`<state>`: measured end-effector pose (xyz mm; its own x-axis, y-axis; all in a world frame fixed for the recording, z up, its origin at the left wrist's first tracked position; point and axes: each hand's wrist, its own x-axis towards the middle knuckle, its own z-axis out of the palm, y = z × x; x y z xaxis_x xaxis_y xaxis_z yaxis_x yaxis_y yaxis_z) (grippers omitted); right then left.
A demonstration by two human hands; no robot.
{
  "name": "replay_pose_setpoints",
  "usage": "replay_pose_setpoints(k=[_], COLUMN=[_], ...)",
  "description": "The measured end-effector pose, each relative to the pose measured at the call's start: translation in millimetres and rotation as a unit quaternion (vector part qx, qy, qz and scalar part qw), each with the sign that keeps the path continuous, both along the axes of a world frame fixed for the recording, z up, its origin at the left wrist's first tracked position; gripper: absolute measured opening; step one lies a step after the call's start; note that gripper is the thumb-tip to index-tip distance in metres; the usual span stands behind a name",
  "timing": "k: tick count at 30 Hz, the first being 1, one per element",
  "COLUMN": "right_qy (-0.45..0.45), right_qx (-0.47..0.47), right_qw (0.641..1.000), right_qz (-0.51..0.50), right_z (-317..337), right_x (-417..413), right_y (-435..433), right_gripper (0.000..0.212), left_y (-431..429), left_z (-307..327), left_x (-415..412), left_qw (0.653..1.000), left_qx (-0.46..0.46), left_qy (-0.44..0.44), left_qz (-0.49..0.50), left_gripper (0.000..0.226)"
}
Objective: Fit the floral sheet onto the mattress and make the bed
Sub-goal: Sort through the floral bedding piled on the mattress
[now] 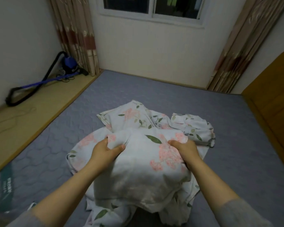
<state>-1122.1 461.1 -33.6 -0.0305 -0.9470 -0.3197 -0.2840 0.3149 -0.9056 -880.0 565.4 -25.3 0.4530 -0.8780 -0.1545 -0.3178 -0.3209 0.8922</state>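
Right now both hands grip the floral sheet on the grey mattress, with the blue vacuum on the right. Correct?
No: the head view shows the blue vacuum on the left. Left hand and right hand do grip the floral sheet on the grey mattress.

Far ahead of the left hand [105, 151], a dark window [152, 7] is sitting in the white wall [146, 51], with patterned beige curtains [75, 35] hanging on both sides. Farther left, a blue vacuum cleaner [69, 63] is lying on a wooden platform [31, 108]. Right of the right hand [185, 149], a wooden headboard [272, 99] is standing.
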Motion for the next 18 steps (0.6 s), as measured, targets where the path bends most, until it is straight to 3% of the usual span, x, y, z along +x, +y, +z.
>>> replay_pose_setpoints(k=[5,9,18], right_qy=[-0.002,-0.004,-0.027], right_qx=[-0.028,-0.045,-0.040], right_qw=[1.000,0.998,0.995], right_qz=[0.012,0.031,0.082], right_z=[31,49,56], right_x=[46,106,286], right_y=[43,78,163], right_gripper=[0.054,0.052,0.049], left_y=[51,94,198], left_z=[21,30,39], left_x=[46,102,271], left_qw=[1.000,0.999,0.997], left_qx=[-0.001,-0.011,-0.026], left_qy=[0.017,0.017,-0.032], left_qz=[0.015,0.027,0.059], left_gripper=[0.081,0.055,0.080])
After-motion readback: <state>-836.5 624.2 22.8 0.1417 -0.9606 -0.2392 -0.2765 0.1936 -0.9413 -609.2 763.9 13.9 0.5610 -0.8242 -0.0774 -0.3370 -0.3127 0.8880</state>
